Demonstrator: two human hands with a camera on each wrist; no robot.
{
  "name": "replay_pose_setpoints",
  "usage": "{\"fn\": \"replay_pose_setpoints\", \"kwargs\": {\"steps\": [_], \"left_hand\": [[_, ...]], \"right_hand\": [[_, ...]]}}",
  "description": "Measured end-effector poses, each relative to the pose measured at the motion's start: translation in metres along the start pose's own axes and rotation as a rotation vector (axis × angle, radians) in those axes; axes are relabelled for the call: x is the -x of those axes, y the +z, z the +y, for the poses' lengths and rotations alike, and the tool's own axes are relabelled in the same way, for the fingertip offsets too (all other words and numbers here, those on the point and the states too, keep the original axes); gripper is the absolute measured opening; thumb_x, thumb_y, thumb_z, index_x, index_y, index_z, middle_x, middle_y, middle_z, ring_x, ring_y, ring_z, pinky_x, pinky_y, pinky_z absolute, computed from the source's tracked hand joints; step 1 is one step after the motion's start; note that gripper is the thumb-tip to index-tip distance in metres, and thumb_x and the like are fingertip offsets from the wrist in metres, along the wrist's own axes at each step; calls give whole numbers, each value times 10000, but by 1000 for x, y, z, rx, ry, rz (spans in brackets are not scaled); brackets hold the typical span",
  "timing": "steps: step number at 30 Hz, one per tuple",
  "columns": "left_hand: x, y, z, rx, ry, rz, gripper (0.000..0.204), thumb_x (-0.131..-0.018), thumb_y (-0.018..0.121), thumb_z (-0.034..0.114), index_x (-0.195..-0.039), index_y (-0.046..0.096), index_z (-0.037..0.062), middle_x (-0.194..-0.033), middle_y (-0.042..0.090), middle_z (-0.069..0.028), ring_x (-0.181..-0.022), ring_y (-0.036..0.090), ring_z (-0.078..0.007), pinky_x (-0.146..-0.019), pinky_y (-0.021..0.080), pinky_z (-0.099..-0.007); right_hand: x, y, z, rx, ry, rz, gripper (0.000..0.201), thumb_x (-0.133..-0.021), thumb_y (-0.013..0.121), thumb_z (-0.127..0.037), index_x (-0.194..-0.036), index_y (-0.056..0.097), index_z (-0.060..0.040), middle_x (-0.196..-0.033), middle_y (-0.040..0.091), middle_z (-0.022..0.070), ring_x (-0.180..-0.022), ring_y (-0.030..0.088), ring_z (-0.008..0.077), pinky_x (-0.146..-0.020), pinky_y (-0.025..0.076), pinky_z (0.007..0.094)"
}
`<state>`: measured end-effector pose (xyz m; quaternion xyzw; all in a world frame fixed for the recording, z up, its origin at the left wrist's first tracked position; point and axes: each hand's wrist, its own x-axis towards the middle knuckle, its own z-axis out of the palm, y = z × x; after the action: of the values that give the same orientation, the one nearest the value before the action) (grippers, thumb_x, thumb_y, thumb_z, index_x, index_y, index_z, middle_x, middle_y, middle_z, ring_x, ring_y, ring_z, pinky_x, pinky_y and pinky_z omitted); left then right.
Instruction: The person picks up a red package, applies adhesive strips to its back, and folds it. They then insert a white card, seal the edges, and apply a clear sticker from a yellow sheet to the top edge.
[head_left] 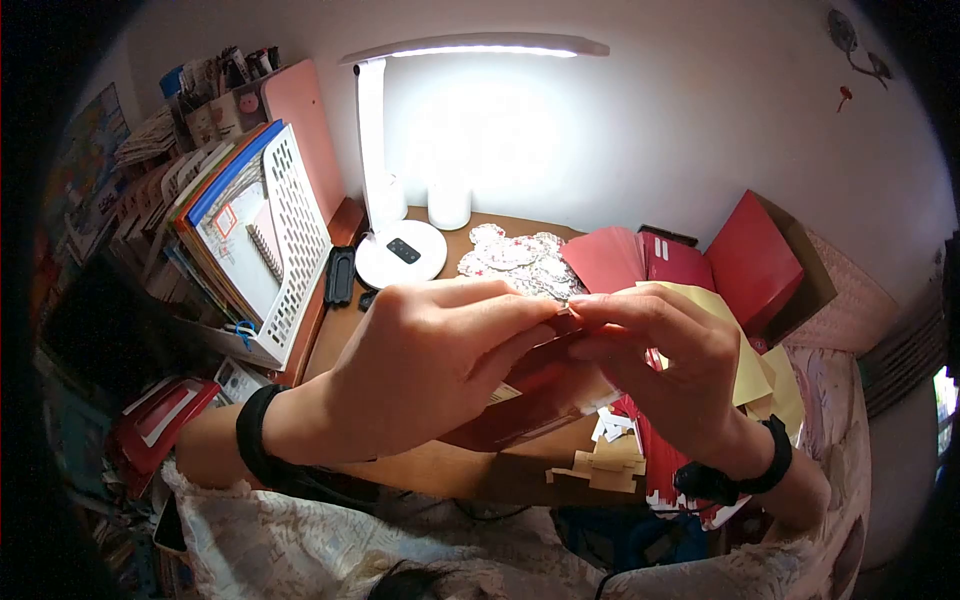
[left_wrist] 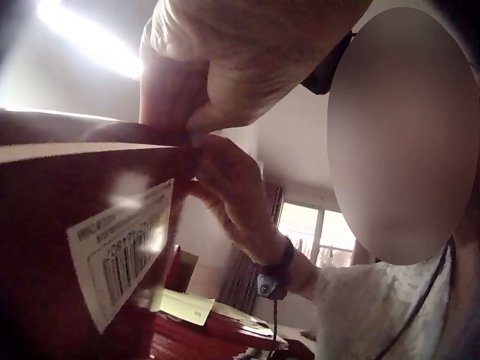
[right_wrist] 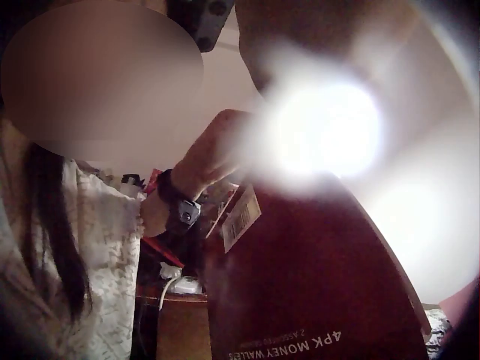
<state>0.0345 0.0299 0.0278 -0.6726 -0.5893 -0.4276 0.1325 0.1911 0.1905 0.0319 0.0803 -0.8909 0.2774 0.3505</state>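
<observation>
Both hands meet above the table at the top edge of a dark red packet (head_left: 520, 405) with a barcode label (left_wrist: 124, 255). Printed on the packet (right_wrist: 315, 277) in the right wrist view is "4PK MONEY WALLETS". My left hand (head_left: 430, 350) pinches the edge between thumb and fingers. Beside it, fingertips nearly touching, my right hand (head_left: 670, 360) pinches the same edge. The packet hangs tilted below the hands. Glare hides part of the grip in the right wrist view.
A lit desk lamp (head_left: 402, 255) stands at the back, near a pile of patterned round pieces (head_left: 515, 258). Red envelopes (head_left: 605, 258) and an open red box (head_left: 755, 260) are at the right. Yellow paper pieces (head_left: 605, 465) lie in front; a white file rack (head_left: 290, 260) stands left.
</observation>
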Motion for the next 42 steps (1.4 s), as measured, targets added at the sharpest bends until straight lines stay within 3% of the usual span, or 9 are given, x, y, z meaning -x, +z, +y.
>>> {"fn": "replay_pose_setpoints", "kwargs": {"steps": [10, 14, 16, 19, 21, 26, 27, 36, 42], "left_hand": [[12, -2, 15, -195, 119, -88, 354, -820, 653, -59, -1171, 656, -103, -1077, 691, -213, -904, 733, -301, -775, 615, -345], [12, 0, 11, -191, 113, -56, 348, -832, 665, -45, -1179, 666, -78, -1056, 697, -211, -911, 735, -292, -772, 613, -340], [9, -4, 5, 96, -30, -107, 324, -860, 684, -16, -1184, 683, -30, -1014, 715, -199, -895, 743, -273, -747, 612, -331], [14, -13, -5, 79, -136, -122, 300, -879, 707, 18, -1179, 699, 14, -968, 730, -184, -860, 751, -250, -719, 609, -320], [21, -20, -13, 94, -140, -93, 295, -876, 733, 50, -1168, 705, 27, -950, 739, -168, -835, 754, -242, -707, 610, -316], [41, -24, -23, 24, -74, -115, 340, -822, 784, 79, -1147, 700, 32, -1004, 736, -149, -879, 738, -253, -760, 604, -332], [44, -22, -26, -29, -3, -88, 349, -805, 792, 77, -1139, 701, 34, -1011, 735, -143, -892, 734, -261, -777, 600, -341], [51, -14, -26, 49, -89, -178, 238, -839, 768, 104, -1063, 723, 36, -1014, 739, -120, -890, 729, -257, -760, 587, -337], [55, -9, -26, -10, 43, -163, 183, -848, 757, 98, -1014, 714, 34, -1033, 739, -115, -885, 726, -254, -753, 587, -337]], "right_hand": [[-1, 4, 2, -78, 26, 23, 321, -863, 733, -1, -1176, 711, -71, -1012, 710, 117, -884, 724, 195, -742, 597, 308], [0, 3, 3, -11, -43, 29, 292, -845, 747, 17, -1125, 731, -66, -996, 708, 105, -893, 724, 195, -741, 597, 301], [2, 2, 4, -32, -36, 26, 282, -841, 750, 24, -1109, 736, -61, -990, 708, 103, -897, 724, 194, -738, 597, 297], [5, -3, 11, -31, -7, 36, 251, -842, 743, 48, -1075, 729, -44, -1016, 696, 104, -915, 718, 182, -765, 622, 290], [10, -4, 17, -201, 98, 144, 210, -853, 731, 59, -1044, 719, -28, -1057, 678, 104, -937, 706, 170, -826, 642, 297], [30, -4, 21, -246, 153, 64, 272, -847, 693, 137, -1058, 616, -17, -1144, 571, 99, -1070, 646, 170, -852, 654, 307], [34, -1, 21, -250, 153, 60, 272, -847, 693, 137, -1058, 616, -17, -1144, 571, 99, -1070, 646, 170, -852, 654, 307], [50, 1, 18, -245, 228, 11, 249, -853, 665, 159, -1045, 599, 15, -1133, 572, 120, -1050, 669, 192, -916, 623, 315], [50, -1, 18, -131, 250, -72, 213, -836, 714, 112, -1001, 634, 4, -1061, 626, 121, -1001, 691, 190, -862, 629, 295]]}}
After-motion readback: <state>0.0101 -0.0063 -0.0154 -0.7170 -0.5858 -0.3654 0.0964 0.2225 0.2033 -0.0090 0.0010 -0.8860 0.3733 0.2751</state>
